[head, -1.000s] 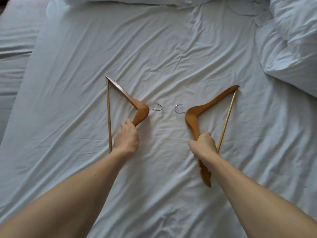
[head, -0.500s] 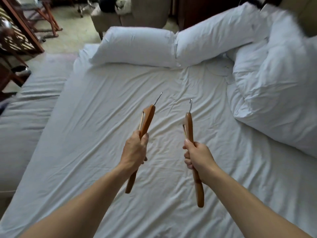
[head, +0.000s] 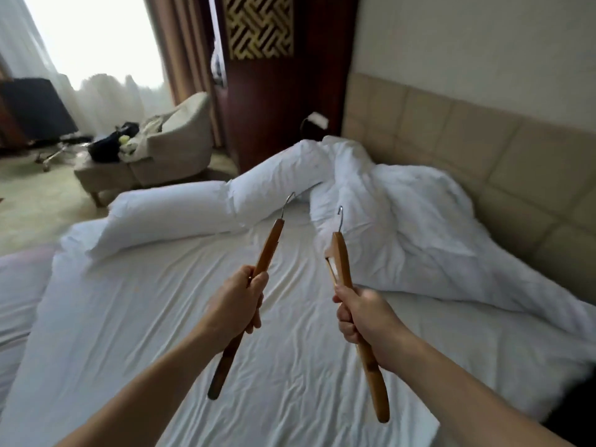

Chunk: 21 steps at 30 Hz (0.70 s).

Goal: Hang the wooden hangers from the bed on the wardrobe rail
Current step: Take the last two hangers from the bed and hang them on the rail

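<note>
Hangers [head: 270,246] honey-brown wood; bed sheet [head: 135,317] white; headboard [head: 483,137] beige; armchair [head: 180,140] cream.

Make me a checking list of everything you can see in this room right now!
Surface: bed sheet, white, wrinkled.
Job's things: left hanger and right hanger, lifted off the bed, hooks up.
Clutter: pillows, crumpled duvet.
Grippers: left hand shut on left hanger; right hand shut on right hanger.
Cables: nothing seen.
Surroundings: armchair with things piled beside it, curtains, headboard; wardrobe rail not in view.

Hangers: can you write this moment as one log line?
left hand: holds hanger | right hand: holds other hanger | both above bed
</note>
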Motion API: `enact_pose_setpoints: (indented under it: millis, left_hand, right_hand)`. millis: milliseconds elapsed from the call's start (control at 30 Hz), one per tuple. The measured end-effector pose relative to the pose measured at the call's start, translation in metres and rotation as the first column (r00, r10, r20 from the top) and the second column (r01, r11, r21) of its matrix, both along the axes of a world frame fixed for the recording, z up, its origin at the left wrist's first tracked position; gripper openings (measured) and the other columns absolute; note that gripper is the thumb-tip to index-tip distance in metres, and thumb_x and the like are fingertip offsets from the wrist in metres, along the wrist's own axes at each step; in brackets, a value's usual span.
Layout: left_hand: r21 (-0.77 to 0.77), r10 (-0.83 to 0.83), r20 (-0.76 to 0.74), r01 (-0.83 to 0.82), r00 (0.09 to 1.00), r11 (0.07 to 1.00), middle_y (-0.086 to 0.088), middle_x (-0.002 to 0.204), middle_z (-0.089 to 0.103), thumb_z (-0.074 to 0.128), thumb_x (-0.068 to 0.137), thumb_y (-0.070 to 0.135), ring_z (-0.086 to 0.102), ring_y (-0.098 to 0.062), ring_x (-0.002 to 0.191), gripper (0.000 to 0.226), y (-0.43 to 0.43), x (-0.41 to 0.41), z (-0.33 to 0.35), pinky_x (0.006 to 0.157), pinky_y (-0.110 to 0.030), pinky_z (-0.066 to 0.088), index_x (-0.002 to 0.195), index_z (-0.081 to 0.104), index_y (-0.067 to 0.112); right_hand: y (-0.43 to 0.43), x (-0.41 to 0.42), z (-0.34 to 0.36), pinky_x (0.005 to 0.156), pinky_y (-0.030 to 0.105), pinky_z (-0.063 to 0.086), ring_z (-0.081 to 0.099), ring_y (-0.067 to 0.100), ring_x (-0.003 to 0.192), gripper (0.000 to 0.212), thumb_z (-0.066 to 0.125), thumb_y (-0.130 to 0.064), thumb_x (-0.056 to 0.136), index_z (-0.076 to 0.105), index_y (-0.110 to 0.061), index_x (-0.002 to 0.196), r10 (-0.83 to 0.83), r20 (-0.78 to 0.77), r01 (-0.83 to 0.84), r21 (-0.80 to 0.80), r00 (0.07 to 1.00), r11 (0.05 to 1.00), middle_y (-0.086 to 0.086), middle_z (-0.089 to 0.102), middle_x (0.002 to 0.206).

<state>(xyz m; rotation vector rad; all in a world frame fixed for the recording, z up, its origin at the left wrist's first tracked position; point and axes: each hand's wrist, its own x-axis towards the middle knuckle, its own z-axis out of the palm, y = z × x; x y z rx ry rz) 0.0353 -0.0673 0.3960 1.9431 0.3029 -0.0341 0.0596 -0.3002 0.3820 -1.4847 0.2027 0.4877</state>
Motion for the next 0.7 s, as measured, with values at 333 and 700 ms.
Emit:
enact_pose_setpoints:
  millis: [333, 700]
  left_hand:
    - [-0.057, -0.405, 0.113, 0.413, 0.907, 0.909, -0.008, 0.060, 0.056, 0.049, 0.107, 0.025, 0.051, -0.011, 0.030, 0.026, -0.132, -0.048, 0.126, 0.035, -0.025, 0.039, 0.097, 0.060, 0.004]
    - [-0.048, -0.819, 0.130, 0.829, 0.559, 0.558, -0.008, 0.063, 0.060, 0.052, 0.104, 0.024, 0.055, -0.015, 0.035, 0.030, -0.303, -0.189, 0.183, 0.035, -0.025, 0.039, 0.098, 0.064, -0.003]
  right_hand:
    - [-0.099, -0.133, 0.123, 0.039, 0.023, 0.029, 0.038, 0.011, 0.043, 0.025, 0.054, -0.031, 0.105, 0.056, -0.010, 0.092, -0.386, 0.171, 0.395, -0.016, 0.906, 0.919, -0.001, 0.044, 0.058]
    - [-0.210, -0.370, 0.191, 0.045, 0.023, 0.033, 0.044, 0.010, 0.047, 0.027, 0.059, -0.033, 0.103, 0.062, -0.006, 0.104, -0.774, 0.150, 0.781, 0.020, 0.615, 0.624, 0.000, 0.049, 0.063]
